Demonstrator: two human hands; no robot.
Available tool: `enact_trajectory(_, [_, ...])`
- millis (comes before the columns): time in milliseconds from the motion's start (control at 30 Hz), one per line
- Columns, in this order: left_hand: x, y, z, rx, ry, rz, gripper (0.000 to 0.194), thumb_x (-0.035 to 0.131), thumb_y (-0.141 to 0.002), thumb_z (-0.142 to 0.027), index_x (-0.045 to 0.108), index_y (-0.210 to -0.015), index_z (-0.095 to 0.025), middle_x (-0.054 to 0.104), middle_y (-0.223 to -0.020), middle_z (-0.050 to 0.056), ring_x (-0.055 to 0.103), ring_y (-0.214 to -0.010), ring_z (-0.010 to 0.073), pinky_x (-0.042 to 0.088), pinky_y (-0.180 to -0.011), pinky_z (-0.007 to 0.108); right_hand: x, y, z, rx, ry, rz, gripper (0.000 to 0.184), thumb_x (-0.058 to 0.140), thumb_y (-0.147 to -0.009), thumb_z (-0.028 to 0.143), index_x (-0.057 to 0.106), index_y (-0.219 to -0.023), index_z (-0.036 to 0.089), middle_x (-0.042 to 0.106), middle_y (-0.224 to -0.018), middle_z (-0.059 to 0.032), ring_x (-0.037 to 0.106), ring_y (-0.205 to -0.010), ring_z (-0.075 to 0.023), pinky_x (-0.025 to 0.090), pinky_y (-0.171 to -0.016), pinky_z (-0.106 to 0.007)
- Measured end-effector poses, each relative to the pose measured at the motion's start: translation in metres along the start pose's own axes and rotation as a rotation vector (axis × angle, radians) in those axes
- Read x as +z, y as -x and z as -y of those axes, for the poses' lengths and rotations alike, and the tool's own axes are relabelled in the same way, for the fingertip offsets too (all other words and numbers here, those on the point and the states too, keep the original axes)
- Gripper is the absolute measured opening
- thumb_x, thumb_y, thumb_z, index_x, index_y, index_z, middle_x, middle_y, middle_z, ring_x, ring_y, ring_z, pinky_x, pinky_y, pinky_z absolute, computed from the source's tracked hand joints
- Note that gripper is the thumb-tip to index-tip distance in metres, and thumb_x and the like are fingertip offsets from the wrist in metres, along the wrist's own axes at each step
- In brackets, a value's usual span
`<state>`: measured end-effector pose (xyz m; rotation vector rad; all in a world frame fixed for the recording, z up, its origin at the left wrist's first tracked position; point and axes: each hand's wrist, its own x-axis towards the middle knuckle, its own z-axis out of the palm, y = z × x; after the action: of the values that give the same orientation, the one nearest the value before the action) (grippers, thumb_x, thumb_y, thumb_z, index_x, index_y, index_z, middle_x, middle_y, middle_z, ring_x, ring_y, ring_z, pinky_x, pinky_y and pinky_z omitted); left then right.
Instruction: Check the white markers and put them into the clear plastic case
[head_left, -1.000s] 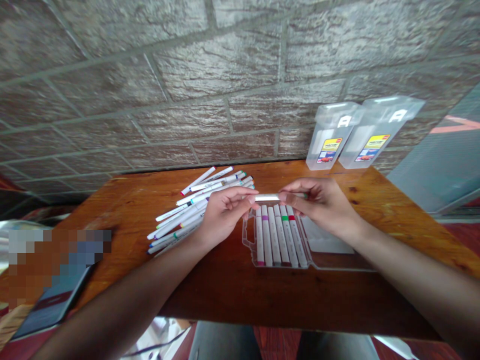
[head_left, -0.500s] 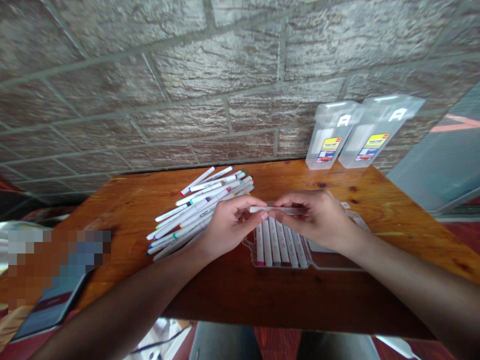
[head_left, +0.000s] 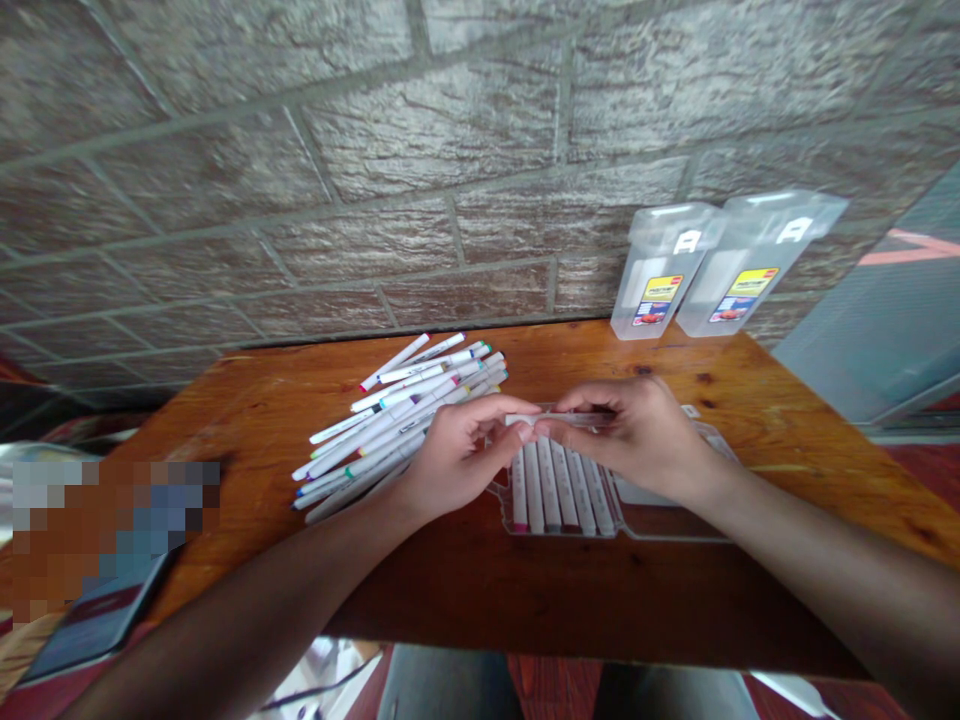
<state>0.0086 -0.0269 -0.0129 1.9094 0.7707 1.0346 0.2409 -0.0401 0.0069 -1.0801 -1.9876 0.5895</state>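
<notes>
A white marker (head_left: 520, 420) lies sideways between my two hands, above the far end of a clear plastic case. My left hand (head_left: 461, 450) pinches its left end between thumb and fingers. Thumb and fingers of my right hand (head_left: 634, 435) close on its right part, which they mostly hide. Below, the open clear case (head_left: 562, 535) holds a row of several white markers (head_left: 551, 490) side by side, some with pink or dark ends. Left of my left hand spreads a loose pile of white markers (head_left: 390, 425) with coloured ends.
Two translucent plastic boxes (head_left: 652, 270) with yellow-and-blue labels stand at the back right, against the brick wall (head_left: 360, 260). A dark-edged tablet or phone (head_left: 97, 610) sits at the left, partly blurred out. The wooden table's (head_left: 480, 600) front edge is just before my legs.
The marker's left end has shifted slightly right, and my left fingertips have moved a little further along it toward my right hand. The case and pile stay put.
</notes>
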Motion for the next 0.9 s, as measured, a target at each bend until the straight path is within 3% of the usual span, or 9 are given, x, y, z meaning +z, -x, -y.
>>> enact_trajectory(333, [-0.001,-0.007,-0.001,-0.02,0.024,-0.077,0.017,0.077,-0.093,-0.032,0.077,-0.101,-0.017,0.074,-0.079,0.002,0.062,-0.062,0.011,0.045,-0.055,0.021,0.0,-0.001,0.004,0.022,-0.147,0.029,0.016,0.075,-0.094,0.034,0.081,-0.093,0.019,0.082,-0.087,-0.0031,0.073,-0.073,-0.0182,0.053,-0.065,-0.027])
enact_trajectory(533, [-0.003,-0.01,-0.001,-0.094,0.15,-0.095,0.025,0.08,-0.091,-0.038,0.075,-0.101,-0.016,0.071,-0.073,0.001,0.059,-0.054,0.0093,0.044,-0.051,0.021,-0.001,-0.003,0.006,0.075,-0.297,0.045,0.015,0.076,-0.093,0.033,0.08,-0.094,0.019,0.083,-0.093,-0.0051,0.077,-0.082,-0.0208,0.059,-0.074,-0.03])
enact_trajectory(900, [-0.014,-0.019,0.005,-0.141,0.3,-0.181,0.027,0.083,-0.088,-0.038,0.075,-0.102,-0.017,0.07,-0.075,0.0,0.056,-0.053,0.0077,0.042,-0.053,0.022,-0.005,-0.009,0.006,0.102,-0.35,-0.076,0.021,0.081,-0.091,0.039,0.083,-0.096,0.019,0.082,-0.084,-0.0052,0.07,-0.067,-0.0165,0.054,-0.058,-0.027])
